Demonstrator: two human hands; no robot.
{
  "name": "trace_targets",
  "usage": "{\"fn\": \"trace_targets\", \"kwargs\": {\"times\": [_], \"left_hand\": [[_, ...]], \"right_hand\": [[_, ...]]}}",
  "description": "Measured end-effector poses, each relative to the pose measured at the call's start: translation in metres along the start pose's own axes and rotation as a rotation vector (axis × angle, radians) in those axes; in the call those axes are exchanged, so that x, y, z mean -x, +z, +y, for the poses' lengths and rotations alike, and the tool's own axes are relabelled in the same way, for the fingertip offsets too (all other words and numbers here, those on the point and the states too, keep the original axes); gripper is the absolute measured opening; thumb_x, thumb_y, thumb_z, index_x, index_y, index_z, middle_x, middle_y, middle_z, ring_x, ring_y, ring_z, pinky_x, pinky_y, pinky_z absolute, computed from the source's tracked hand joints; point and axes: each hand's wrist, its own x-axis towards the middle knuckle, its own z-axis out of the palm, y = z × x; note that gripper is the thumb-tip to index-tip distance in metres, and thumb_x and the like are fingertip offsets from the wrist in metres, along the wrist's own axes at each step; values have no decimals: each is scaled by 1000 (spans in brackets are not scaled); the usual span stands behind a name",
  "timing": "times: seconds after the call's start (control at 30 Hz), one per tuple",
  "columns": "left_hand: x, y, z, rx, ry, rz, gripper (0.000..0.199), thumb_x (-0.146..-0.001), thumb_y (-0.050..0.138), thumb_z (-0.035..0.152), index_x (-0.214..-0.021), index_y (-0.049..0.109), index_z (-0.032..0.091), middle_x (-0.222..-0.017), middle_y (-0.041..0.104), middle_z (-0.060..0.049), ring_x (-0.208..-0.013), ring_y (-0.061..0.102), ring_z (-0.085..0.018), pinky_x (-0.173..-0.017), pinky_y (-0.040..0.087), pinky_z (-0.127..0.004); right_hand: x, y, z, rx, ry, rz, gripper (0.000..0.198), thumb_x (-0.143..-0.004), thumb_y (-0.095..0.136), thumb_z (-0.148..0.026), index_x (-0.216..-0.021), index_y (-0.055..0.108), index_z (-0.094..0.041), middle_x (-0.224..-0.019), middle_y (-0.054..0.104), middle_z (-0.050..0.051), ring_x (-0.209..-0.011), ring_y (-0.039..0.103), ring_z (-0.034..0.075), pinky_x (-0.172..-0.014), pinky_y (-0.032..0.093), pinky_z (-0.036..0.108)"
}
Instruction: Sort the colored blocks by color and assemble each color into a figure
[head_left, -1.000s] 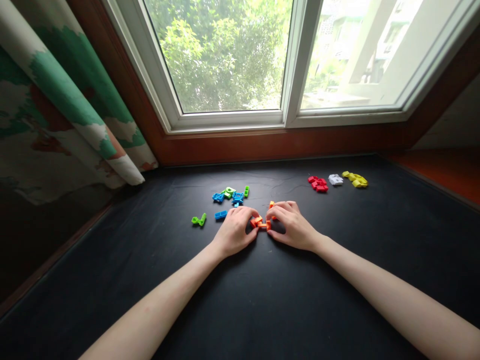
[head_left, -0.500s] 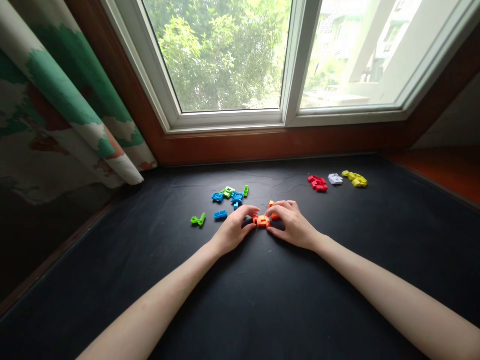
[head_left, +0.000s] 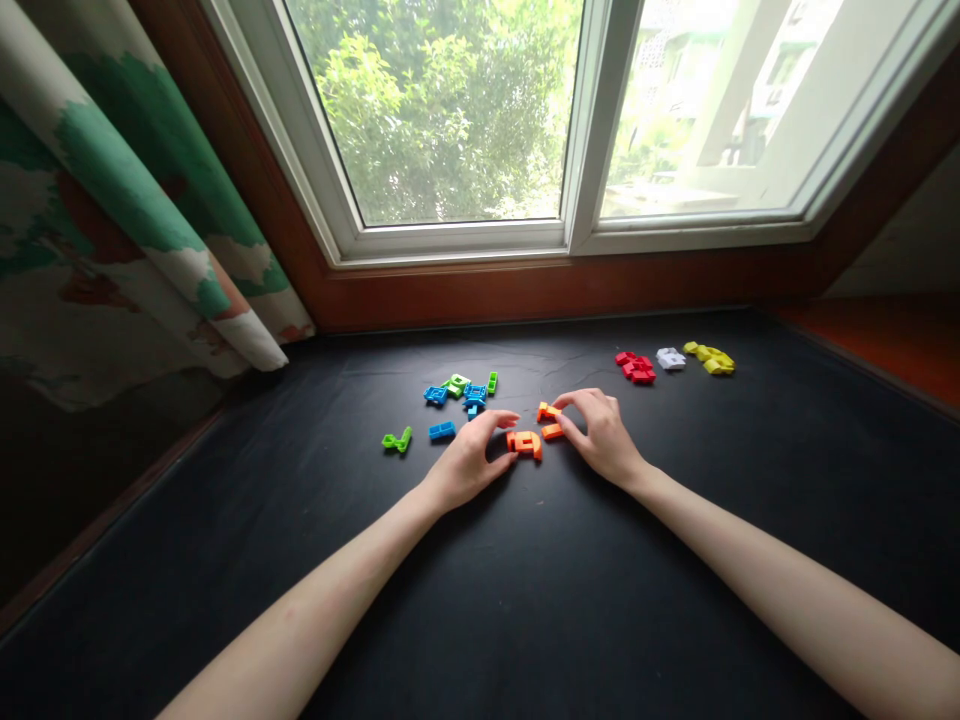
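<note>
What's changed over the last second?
Right hand let go of the orange assembly and shifted right and away, to the upper orange piece; grip there unclear. Left hand opened its pinch around the assembly, which now lies flatter. Unmoved: green pieces, blue pieces, red pieces, white piece, yellow pieces.

the left hand (head_left: 466,462) is curving beside an orange plastic assembly (head_left: 530,440), the right hand (head_left: 606,438) is curling at a small orange piece (head_left: 545,411), and red pieces (head_left: 638,370) are lying farther right.
</note>
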Motion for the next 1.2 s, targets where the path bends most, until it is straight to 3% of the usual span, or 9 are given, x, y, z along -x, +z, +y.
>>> {"fn": "trace_targets", "kwargs": {"times": [0.2, 0.5, 0.67, 0.77, 0.93, 1.2], "left_hand": [[0, -1, 2, -86, -2, -1, 32, -85, 62, 16, -116, 54, 19, -114, 66, -9, -108, 63, -24, -94, 51, -40], [-1, -1, 3, -131, -4, 9, 20, -91, 55, 20, -111, 57, 19, -109, 67, -8, -103, 63, -23, -91, 51, -40], [-1, 0, 1, -113, 9, 50, 22, -91, 54, 18, -113, 56, 20, -112, 66, -9, -107, 62, -23, -94, 49, -41], [1, 0, 1, -114, 47, 75, 24, -92, 55, 19, -116, 55, 21, -115, 65, -9, -110, 61, -23, -96, 48, -41], [3, -3, 7, -126, 155, 76, 31, -92, 59, 23, -122, 53, 22, -111, 68, -7, -105, 63, -22, -93, 48, -39], [2, -7, 14, -89, 291, 19, 17, -92, 61, 30, -106, 64, 21, -96, 71, -6, -92, 66, -19, -87, 50, -33]], "right_hand": [[-6, 6, 20, -27, 161, -63, 17, -92, 57, -35, -95, 69, -24, -101, 71, 7, -100, 58, 28, -86, 41, 43], [-6, 9, 32, -52, 137, -61, 22, -89, 60, -42, -88, 73, -24, -95, 71, 7, -94, 61, 26, -84, 45, 43], [-5, 6, 26, -157, 148, 61, 29, -94, 52, -45, -94, 71, -23, -97, 71, 8, -93, 63, 26, -84, 48, 43], [-4, 0, 13, -222, 102, 82, 26, -94, 52, -43, -99, 70, -24, -101, 72, 8, -97, 62, 26, -87, 47, 42], [2, -5, -13, -193, -49, -36, 22, -95, 54, -39, -99, 70, -25, -93, 70, 6, -93, 60, 24, -87, 44, 41], [6, -4, -21, -201, -107, -95, 14, -93, 58, -33, -90, 68, -24, -89, 67, 5, -93, 59, 23, -88, 42, 39]]}}
